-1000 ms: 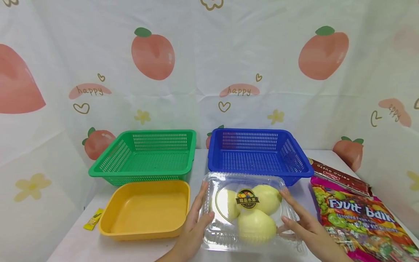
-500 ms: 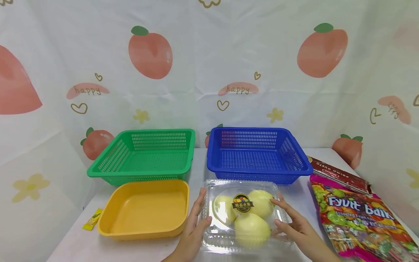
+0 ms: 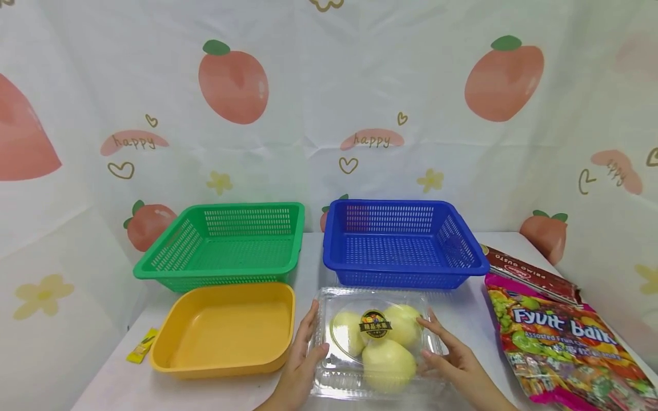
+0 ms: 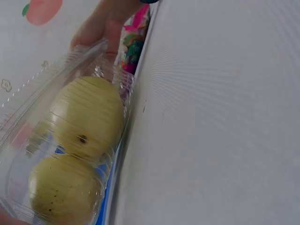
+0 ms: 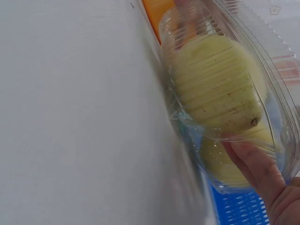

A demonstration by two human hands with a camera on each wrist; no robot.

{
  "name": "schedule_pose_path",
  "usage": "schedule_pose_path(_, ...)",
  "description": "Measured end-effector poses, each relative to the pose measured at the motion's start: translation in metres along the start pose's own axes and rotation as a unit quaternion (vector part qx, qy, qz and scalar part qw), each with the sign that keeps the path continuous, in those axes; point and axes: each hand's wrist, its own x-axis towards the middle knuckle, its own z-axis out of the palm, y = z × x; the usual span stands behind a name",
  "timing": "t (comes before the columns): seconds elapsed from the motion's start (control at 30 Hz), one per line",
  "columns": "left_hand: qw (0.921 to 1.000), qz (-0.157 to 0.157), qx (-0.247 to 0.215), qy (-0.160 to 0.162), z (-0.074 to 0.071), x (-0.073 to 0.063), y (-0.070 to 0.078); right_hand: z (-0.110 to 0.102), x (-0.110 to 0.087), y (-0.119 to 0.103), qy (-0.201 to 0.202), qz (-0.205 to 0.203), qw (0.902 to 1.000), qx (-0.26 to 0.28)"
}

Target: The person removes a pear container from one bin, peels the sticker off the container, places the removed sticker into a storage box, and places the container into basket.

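A clear plastic fruit box (image 3: 329,378), lid closed, sits low in front of me. Three pale yellow-green, round fruits (image 3: 389,361) show through it, and a black-and-gold label (image 3: 375,324) is on the lid. My left hand (image 3: 298,365) grips its left side, thumb over the edge. On the right side my right hand (image 3: 457,365) holds it, thumb at the near corner. In the right wrist view, fingers (image 5: 258,168) press along the box's ribbed wall. The box is at or just above the table; I cannot tell if it touches.
Behind the box stands a blue basket (image 3: 406,278), with a green basket (image 3: 221,274) to its left. A yellow tray (image 3: 226,370) is nearer, beside a small yellow packet (image 3: 142,346). At right lie a candy bag (image 3: 560,342) and a dark red packet (image 3: 532,274).
Both hands have brought the fruit box slightly nearer and to the left, away from the blue basket. The grip on its sides stays much the same.
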Motion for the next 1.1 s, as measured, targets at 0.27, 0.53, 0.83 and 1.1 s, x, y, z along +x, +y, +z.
schedule_pose_path(0.27,0.9993,-0.019,-0.031,0.004,-0.002,0.000,-0.008,0.003,0.003,0.001,0.000,-0.044,0.9989,-0.016)
schedule_pose_path(0.53,0.9976,-0.032,-0.061,-0.007,-0.001,0.000,-0.015,0.002,0.000,0.005,-0.003,-0.055,0.9979,-0.033)
schedule_pose_path(0.83,0.9975,-0.036,-0.060,0.001,0.000,0.001,-0.017,0.000,0.000,0.007,-0.006,-0.056,0.9975,-0.042)
schedule_pose_path(1.1,0.9979,-0.041,-0.049,0.004,0.001,0.004,-0.018,-0.001,0.001,0.007,-0.012,-0.044,0.9983,-0.036)
